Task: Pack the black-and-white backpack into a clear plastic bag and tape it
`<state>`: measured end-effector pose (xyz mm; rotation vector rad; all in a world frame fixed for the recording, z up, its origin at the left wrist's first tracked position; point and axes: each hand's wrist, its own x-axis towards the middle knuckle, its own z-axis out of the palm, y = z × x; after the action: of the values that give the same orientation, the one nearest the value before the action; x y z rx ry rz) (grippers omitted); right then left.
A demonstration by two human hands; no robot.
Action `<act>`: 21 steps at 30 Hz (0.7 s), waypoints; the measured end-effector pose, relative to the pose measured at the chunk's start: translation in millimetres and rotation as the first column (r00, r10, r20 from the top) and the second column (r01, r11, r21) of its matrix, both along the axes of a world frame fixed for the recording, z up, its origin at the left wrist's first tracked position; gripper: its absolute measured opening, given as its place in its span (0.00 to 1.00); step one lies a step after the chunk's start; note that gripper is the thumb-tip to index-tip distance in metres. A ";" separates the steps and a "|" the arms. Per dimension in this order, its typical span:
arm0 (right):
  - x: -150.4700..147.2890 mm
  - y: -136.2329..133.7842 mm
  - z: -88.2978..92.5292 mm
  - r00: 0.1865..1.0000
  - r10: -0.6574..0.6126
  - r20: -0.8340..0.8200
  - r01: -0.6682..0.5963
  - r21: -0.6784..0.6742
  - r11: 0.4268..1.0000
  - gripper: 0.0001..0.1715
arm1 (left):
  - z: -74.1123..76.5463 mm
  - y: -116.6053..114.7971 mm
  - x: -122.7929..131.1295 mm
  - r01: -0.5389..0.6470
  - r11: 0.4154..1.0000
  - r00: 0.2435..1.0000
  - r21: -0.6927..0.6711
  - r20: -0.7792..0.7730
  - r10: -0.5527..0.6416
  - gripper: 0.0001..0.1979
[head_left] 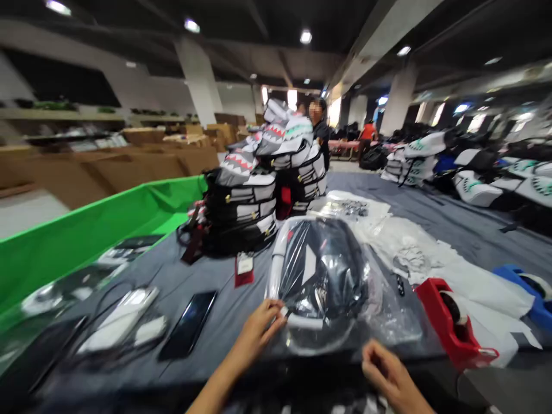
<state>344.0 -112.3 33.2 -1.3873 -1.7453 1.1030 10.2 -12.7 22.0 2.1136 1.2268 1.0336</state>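
Note:
A black-and-white backpack [330,264] lies in front of me on the grey-covered table, inside a clear plastic bag [388,316]. Its loose plastic spreads out to the right. My left hand [259,330] is at the near left corner, thumb and fingers pinched on the bag's edge. A small white bit shows at those fingertips. Lower right, by the table's front edge, my right hand [388,371] is apart from the backpack with its fingers curled together. Whatever they may hold is hidden. Nearest to that hand on the right stands a red tape dispenser [448,325].
Stacked backpacks [241,207] stand behind, a red tag [244,270] hanging down. A phone [190,325] and white devices [123,322] lie left. Flat plastic bags [457,282] and a blue tape dispenser [528,290] are right. A green-lined bin [107,213] borders the table; a person [319,129] stands beyond.

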 end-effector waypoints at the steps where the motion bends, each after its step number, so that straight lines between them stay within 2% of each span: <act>1: -11.7 9.6 21.7 0.990 0.128 0.057 -0.131 0.062 0.989 0.32 | 5.4 -1.3 1.5 0.009 1.000 1.000 -0.010 -0.007 -0.009 0.18; 3: -32.2 38.6 59.2 0.919 0.346 0.188 -0.371 0.115 0.922 0.28 | 12.2 -0.7 2.6 0.024 0.999 0.999 -0.038 -0.024 -0.025 0.16; 5: -52.1 72.4 82.2 0.801 0.489 0.345 -0.558 0.133 0.819 0.24 | 14.2 1.4 2.4 0.028 0.998 1.000 -0.065 -0.012 -0.029 0.13; 7: -72.2 99.9 92.3 0.683 0.558 0.471 -0.684 0.145 0.715 0.19 | 14.2 2.1 2.5 0.026 0.996 1.000 -0.080 0.001 -0.026 0.11; 9: -91.6 117.6 94.9 0.575 0.574 0.583 -0.767 0.139 0.626 0.14 | 14.0 1.3 3.3 0.025 0.996 1.000 -0.085 0.006 -0.025 0.10; 11: -108.8 128.5 93.5 0.460 0.545 0.701 -0.811 0.080 0.580 0.09 | 14.0 0.3 4.0 0.027 0.996 1.000 -0.086 0.010 -0.026 0.09; 13: -121.2 138.0 90.4 0.353 0.501 0.790 -0.793 -0.031 0.609 0.06 | 13.8 -0.1 4.5 0.027 0.996 1.000 -0.087 0.014 -0.026 0.09; 15: -125.7 149.7 88.2 0.337 0.446 0.829 -0.707 -0.090 0.701 0.11 | 13.4 -0.2 4.7 0.023 0.996 1.000 -0.088 0.016 -0.021 0.09; 18: -115.8 168.0 90.8 0.457 0.301 0.837 -0.514 -0.029 0.857 0.27 | 13.0 -0.4 5.3 0.014 0.996 1.000 -0.090 0.021 -0.012 0.09; 20: -104.0 172.7 95.9 0.521 0.164 0.838 -0.379 0.054 0.924 0.24 | 13.2 -0.6 5.6 0.008 0.996 1.000 -0.088 0.025 -0.006 0.09; 21: -99.1 171.1 98.2 0.552 0.123 0.825 -0.348 0.094 0.933 0.19 | 13.3 -0.7 5.5 0.009 0.996 1.000 -0.089 0.026 -0.007 0.09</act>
<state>244.9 58.8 131.5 -1.6509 -2.6874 0.2770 15.7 -13.4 35.4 2.0296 1.2288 0.9809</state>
